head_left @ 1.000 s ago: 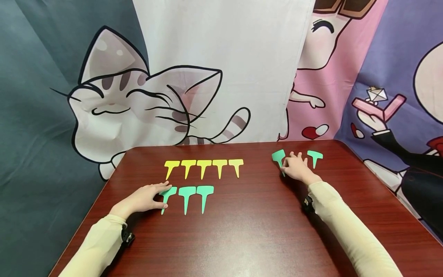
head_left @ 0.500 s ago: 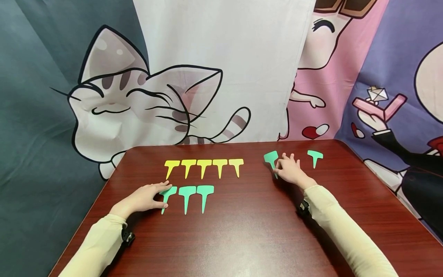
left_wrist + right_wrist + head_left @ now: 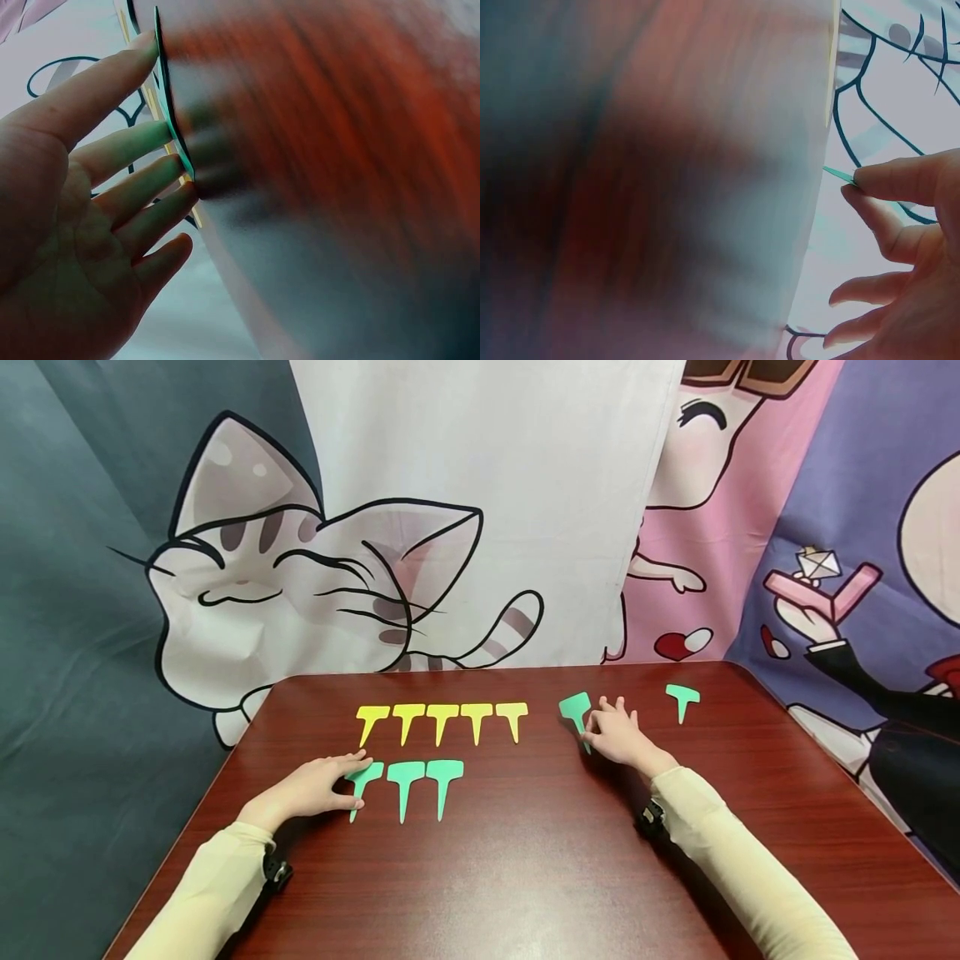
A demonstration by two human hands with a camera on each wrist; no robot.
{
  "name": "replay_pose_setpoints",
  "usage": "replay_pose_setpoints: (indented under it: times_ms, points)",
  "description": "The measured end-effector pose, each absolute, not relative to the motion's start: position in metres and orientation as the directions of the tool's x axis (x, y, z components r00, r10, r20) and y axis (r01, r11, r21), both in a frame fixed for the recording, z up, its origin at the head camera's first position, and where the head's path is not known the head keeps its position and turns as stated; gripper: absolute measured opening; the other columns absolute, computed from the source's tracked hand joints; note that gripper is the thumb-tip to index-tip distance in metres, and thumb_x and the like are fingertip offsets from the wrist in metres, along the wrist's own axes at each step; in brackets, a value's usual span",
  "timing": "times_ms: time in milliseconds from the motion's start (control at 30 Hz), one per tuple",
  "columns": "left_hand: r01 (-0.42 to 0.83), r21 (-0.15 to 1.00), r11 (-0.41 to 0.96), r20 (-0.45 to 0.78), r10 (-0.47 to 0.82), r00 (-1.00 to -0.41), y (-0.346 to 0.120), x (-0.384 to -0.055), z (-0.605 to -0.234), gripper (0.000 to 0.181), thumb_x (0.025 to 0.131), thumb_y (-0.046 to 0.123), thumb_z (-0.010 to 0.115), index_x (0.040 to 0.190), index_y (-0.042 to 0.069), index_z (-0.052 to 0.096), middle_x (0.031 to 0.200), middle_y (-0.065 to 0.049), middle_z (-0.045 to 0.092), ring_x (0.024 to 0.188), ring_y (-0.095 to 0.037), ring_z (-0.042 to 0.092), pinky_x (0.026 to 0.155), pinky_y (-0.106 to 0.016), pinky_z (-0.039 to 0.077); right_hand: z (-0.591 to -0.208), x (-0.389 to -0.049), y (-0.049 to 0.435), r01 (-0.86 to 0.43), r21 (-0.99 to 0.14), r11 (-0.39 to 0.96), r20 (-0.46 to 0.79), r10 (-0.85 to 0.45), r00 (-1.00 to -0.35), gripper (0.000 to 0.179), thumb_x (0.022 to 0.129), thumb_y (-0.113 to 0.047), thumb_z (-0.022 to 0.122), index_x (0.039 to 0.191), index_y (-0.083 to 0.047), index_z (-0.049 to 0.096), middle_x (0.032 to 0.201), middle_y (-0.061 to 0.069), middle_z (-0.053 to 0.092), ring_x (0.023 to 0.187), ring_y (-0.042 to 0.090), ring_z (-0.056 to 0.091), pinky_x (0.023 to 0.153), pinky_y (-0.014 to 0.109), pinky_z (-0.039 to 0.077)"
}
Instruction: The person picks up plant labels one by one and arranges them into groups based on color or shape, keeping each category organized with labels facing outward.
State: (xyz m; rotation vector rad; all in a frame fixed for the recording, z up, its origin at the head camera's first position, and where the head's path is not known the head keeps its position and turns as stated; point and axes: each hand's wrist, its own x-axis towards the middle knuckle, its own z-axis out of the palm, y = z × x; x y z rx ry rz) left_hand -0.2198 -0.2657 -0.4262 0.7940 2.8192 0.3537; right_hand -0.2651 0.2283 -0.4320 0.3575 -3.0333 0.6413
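My right hand pinches a green T-shaped plant label by its stem, between thumb and index finger. In the right wrist view only the thin tip of that plant label shows beside the fingertips; the other fingers spread loosely. My left hand lies over another green plant label, its fairly straight fingers and thumb touching it, as the left wrist view also shows. Two more green labels lie to its right in the same row.
Several yellow T-shaped labels form a row behind the green ones. One green label lies near the table's back right. The reddish-brown table ends at a printed cloth backdrop.
My right hand has moved left and slightly toward me, carrying the pinched green plant label away from the one at the back right. The left hand and the rows have stayed put.
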Motion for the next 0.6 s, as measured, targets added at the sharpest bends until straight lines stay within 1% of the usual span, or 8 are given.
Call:
replay_pose_setpoints:
  times_ms: [400,600]
  points:
    - [0.487,0.281,0.827,-0.117,0.533,-0.838,-0.266,-0.221,-0.429,0.072,0.083,0.043,0.069,0.141,0.008,0.047,0.147,-0.018,0.041,0.133,-0.043,0.039,0.102,-0.061,0.034,-0.431,-0.254,0.211,-0.257,-0.427,0.867,0.031,-0.27,-0.962,0.021,0.088,-0.018,0.062,0.069,-0.012,0.058,0.144,0.041,0.024,0.133,0.065,0.007,0.098,0.079,0.009]
    - [0.483,0.279,0.83,-0.119,0.529,-0.84,-0.267,-0.22,-0.427,0.071,0.083,0.043,0.07,0.141,0.009,0.047,0.147,-0.017,0.041,0.132,-0.044,0.039,0.101,-0.06,0.036,-0.431,-0.247,0.201,-0.276,-0.453,0.848,0.02,-0.3,-0.954,0.021,0.088,-0.019,0.062,0.069,-0.013,0.057,0.145,0.04,0.025,0.133,0.064,0.008,0.098,0.08,0.01]
